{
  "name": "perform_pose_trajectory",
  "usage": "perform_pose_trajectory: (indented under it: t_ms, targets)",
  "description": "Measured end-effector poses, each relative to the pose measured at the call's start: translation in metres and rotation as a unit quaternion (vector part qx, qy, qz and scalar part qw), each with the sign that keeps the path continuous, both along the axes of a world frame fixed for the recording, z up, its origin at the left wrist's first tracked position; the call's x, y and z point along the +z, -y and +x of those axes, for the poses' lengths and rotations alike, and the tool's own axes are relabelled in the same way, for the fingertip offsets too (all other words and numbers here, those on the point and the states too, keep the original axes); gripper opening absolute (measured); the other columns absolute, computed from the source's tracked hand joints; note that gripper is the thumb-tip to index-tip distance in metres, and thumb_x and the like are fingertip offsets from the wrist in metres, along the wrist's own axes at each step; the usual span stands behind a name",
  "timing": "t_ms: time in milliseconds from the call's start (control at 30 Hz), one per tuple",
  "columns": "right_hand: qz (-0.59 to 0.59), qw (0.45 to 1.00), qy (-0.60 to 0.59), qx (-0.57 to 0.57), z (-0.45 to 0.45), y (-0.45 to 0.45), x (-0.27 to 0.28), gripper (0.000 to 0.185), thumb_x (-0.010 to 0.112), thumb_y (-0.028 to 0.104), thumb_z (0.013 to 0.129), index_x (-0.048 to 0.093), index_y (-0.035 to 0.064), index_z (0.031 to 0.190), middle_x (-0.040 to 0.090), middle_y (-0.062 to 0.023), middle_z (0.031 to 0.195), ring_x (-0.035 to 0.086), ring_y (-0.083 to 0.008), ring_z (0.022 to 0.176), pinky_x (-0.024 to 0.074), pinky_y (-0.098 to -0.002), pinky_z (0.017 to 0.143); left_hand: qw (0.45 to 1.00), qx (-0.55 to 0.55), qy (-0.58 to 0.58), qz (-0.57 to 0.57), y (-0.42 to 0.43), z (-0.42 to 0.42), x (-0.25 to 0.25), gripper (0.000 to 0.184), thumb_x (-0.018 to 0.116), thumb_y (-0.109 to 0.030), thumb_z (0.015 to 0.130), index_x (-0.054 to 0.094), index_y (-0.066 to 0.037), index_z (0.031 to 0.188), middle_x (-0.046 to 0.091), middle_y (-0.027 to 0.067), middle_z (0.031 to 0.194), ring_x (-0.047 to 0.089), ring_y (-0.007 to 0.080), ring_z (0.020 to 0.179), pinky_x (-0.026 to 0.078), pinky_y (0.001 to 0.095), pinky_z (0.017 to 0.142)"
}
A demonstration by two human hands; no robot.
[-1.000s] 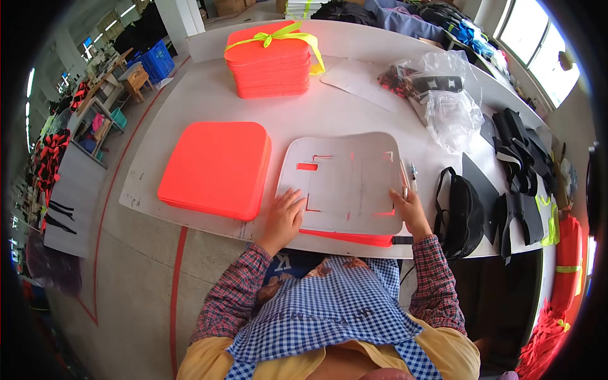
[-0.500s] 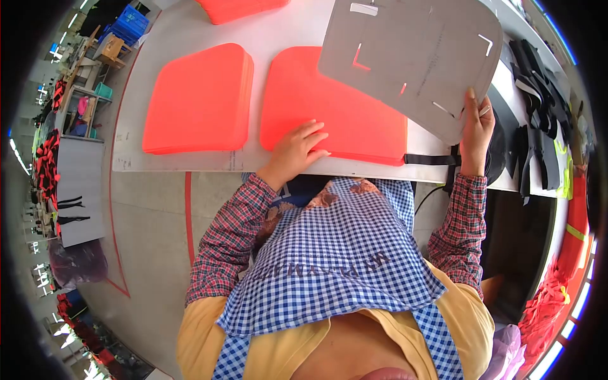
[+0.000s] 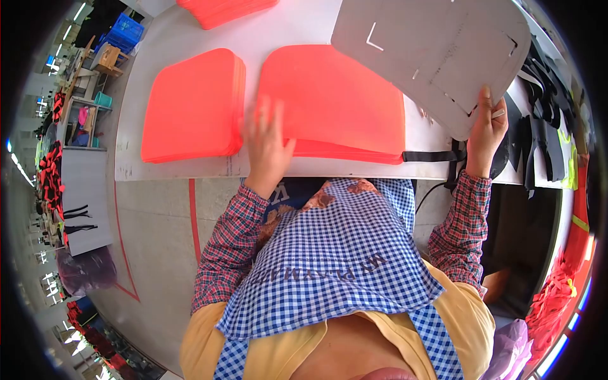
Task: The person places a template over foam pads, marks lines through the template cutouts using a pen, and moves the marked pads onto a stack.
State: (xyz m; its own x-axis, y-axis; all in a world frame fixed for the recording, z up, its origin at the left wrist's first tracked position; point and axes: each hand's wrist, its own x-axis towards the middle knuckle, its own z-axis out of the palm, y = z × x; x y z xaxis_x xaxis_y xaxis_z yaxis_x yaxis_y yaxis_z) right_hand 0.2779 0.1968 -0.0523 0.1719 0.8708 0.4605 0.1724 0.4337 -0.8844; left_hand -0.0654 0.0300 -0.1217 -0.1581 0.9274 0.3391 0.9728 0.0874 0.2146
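Observation:
My right hand (image 3: 486, 136) grips the lower corner of a flat grey template (image 3: 437, 57) with cut-out slots, held tilted above the table. A thin white stick (image 3: 499, 114), perhaps a marker, pokes out between the same fingers. My left hand (image 3: 266, 144) is blurred, with fingers apart, at the left edge of a stack of orange-red sheets (image 3: 342, 95). Its thumb is near that stack's front left corner, where the top sheet's front edge looks slightly raised from those below. Left of that hand lies a second stack of orange-red sheets (image 3: 190, 104).
More orange-red sheets (image 3: 231, 9) lie at the back of the white table (image 3: 136, 76). A black strap (image 3: 434, 156) runs along the front edge on the right. Black strips (image 3: 538, 126) are piled at the far right. A blue crate (image 3: 123, 31) stands beyond the table, to the left.
My right hand has drawn the grey template to the right, uncovering more of the middle stack. My left hand has moved left from the stack's front edge to its left corner.

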Motion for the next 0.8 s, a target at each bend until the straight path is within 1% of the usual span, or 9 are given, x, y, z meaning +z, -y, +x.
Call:
perform_pose_trajectory:
  t_ms: [67, 133, 267, 367, 400, 500, 567, 700, 800]
  targets:
    - [0.028, 0.999, -0.002, -0.023, 0.000, 0.000, 0.000, 0.028, 0.061, 0.027, 0.099, 0.065, -0.0006, 0.101, 0.049, 0.0088, 0.074, 0.038, -0.0014, 0.069, 0.0300, -0.0181, 0.060, 0.985, 0.126, 0.088, 0.078, 0.000, -0.001, -0.012, 0.092, 0.077, -0.016, 0.080, 0.020, -0.001, 0.151, 0.023, 0.0311, 0.152, 0.027, 0.0398, 0.142, 0.026, 0.0471, 0.115]
    - [0.042, 0.998, 0.003, -0.041, -0.001, 0.000, 0.001, 0.028, 0.061, 0.027, 0.099, 0.065, 0.0001, 0.099, 0.046, 0.0094, 0.072, 0.036, -0.0014, 0.066, 0.0278, -0.0187, 0.058, 0.930, 0.119, 0.326, 0.124, -0.003, 0.007, -0.016, 0.096, 0.076, -0.019, 0.083, 0.012, 0.000, 0.152, 0.020, 0.0324, 0.152, 0.028, 0.0355, 0.142, 0.026, 0.0463, 0.115]
    - [0.042, 0.998, 0.008, -0.052, -0.005, 0.002, 0.001, 0.028, 0.061, 0.028, 0.099, 0.064, 0.0003, 0.097, 0.046, 0.0091, 0.071, 0.036, -0.0016, 0.066, 0.0272, -0.0192, 0.058, 0.638, 0.120, 0.732, 0.207, -0.016, 0.039, -0.029, 0.086, 0.074, -0.022, 0.089, 0.017, 0.001, 0.150, 0.029, 0.0214, 0.150, 0.033, 0.0247, 0.138, 0.029, 0.0384, 0.113]
    - [0.028, 0.999, 0.006, -0.030, -0.001, 0.001, -0.004, 0.027, 0.061, 0.025, 0.099, 0.065, -0.0008, 0.106, 0.056, 0.0069, 0.081, 0.042, -0.0008, 0.073, 0.0319, -0.0172, 0.064, 0.675, -0.013, 0.715, 0.182, -0.024, 0.054, -0.017, 0.076, 0.072, -0.018, 0.090, 0.025, 0.001, 0.147, 0.038, 0.0124, 0.143, 0.039, 0.0197, 0.132, 0.033, 0.0333, 0.109]
    - [0.021, 1.000, 0.006, -0.018, 0.000, 0.002, -0.004, 0.028, 0.061, 0.024, 0.099, 0.066, -0.0013, 0.110, 0.061, 0.0059, 0.086, 0.046, -0.0003, 0.077, 0.0343, -0.0162, 0.067, 0.661, -0.003, 0.723, 0.201, -0.029, 0.056, -0.021, 0.058, 0.069, -0.014, 0.091, 0.040, 0.002, 0.139, 0.050, 0.0060, 0.131, 0.047, 0.0165, 0.121, 0.038, 0.0324, 0.103]
    - [0.033, 0.999, -0.010, -0.019, -0.003, 0.002, 0.000, 0.027, 0.060, 0.023, 0.100, 0.065, -0.0013, 0.110, 0.064, 0.0032, 0.093, 0.051, -0.0018, 0.083, 0.0388, -0.0171, 0.073, 0.600, 0.113, 0.742, 0.276, -0.041, 0.030, -0.022, 0.044, 0.068, -0.012, 0.092, 0.051, 0.001, 0.130, 0.058, 0.0050, 0.120, 0.054, 0.0146, 0.110, 0.042, 0.0309, 0.098]
    - [0.040, 0.998, -0.031, -0.025, -0.003, 0.002, 0.003, 0.027, 0.060, 0.024, 0.100, 0.065, -0.0013, 0.108, 0.062, 0.0040, 0.089, 0.049, -0.0019, 0.080, 0.0379, -0.0173, 0.070, 0.631, 0.088, 0.696, 0.332, -0.042, -0.016, 0.003, 0.036, 0.069, -0.011, 0.091, 0.057, 0.001, 0.123, 0.062, 0.0038, 0.111, 0.057, 0.0120, 0.101, 0.046, 0.0294, 0.090]
    - [0.048, 0.996, -0.079, -0.002, -0.001, 0.000, 0.002, 0.026, 0.059, 0.022, 0.100, 0.064, -0.0012, 0.111, 0.065, 0.0009, 0.096, 0.054, -0.0035, 0.086, 0.0413, -0.0185, 0.077, 0.651, 0.167, 0.628, 0.393, -0.006, -0.121, 0.064, 0.035, 0.064, -0.007, 0.092, 0.056, 0.003, 0.124, 0.061, 0.0086, 0.120, 0.059, 0.0174, 0.104, 0.051, 0.0345, 0.089]
    - [0.032, 0.993, -0.108, 0.020, 0.001, -0.002, -0.004, 0.025, 0.058, 0.021, 0.101, 0.063, -0.0002, 0.113, 0.066, 0.0001, 0.099, 0.056, -0.0041, 0.089, 0.0426, -0.0195, 0.080, 0.691, 0.130, 0.585, 0.404, 0.028, -0.197, 0.064, 0.034, 0.060, -0.003, 0.092, 0.055, 0.004, 0.125, 0.060, 0.0109, 0.123, 0.061, 0.0229, 0.107, 0.052, 0.0388, 0.093]
